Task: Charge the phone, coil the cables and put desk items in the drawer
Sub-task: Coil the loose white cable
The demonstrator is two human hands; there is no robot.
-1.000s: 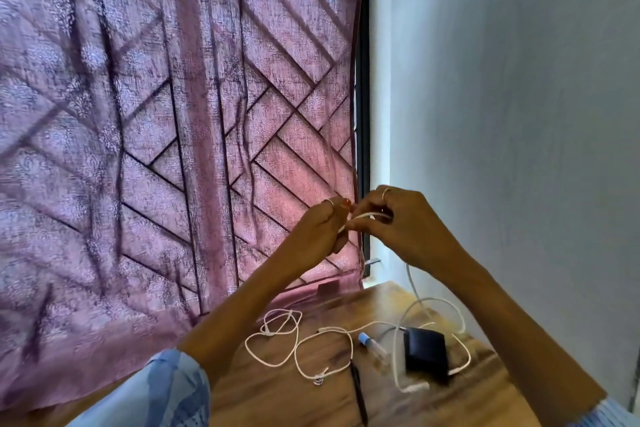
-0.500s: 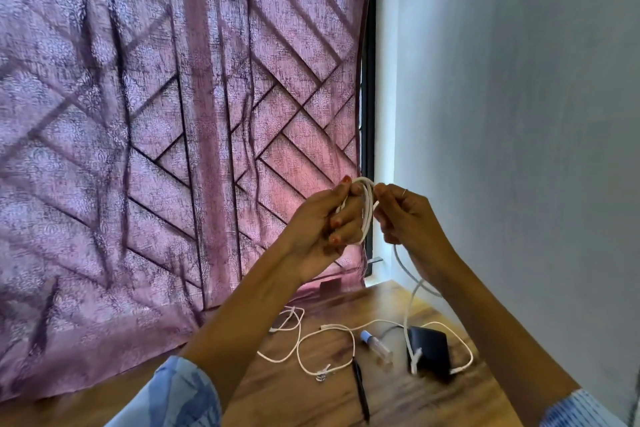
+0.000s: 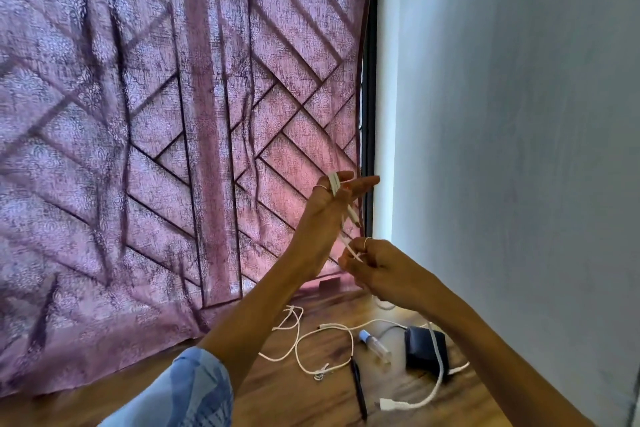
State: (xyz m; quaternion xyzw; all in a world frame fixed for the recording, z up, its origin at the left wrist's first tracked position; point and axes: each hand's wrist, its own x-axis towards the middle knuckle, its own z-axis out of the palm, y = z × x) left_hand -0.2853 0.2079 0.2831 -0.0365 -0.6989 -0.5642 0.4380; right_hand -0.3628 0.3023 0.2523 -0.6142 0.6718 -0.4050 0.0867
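Nearest the camera, a pen (image 3: 358,388) and a white plug end (image 3: 384,404) are lying on the wooden surface (image 3: 277,406). Just beyond them a thin white cable (image 3: 325,333) is sprawling in loose loops beside a small bottle (image 3: 375,347) and a dark pouch (image 3: 426,350), with a thicker cord (image 3: 439,371) running across the pouch.

Above these, the right hand (image 3: 377,269) is pinching the free run of the cable being coiled (image 3: 349,246) between thumb and fingertips. Higher and farther off, the left hand (image 3: 332,204) is standing upright with fingers spread, acting as a former; the wound turns are sitting across the base of its fingers in front of the curtain (image 3: 138,149).

Judgement on method: the right hand should be feeding each turn under light, even tension, laying it beside the last one and not across it (crossed turns tend to tangle on release). The left fingers should be staying spread so the turns do not slip off.

Compared with half a second ago, the left hand is opening out and rising where it was curled over the loops, and the right hand is dropping lower, drawing the strand down away from the left.
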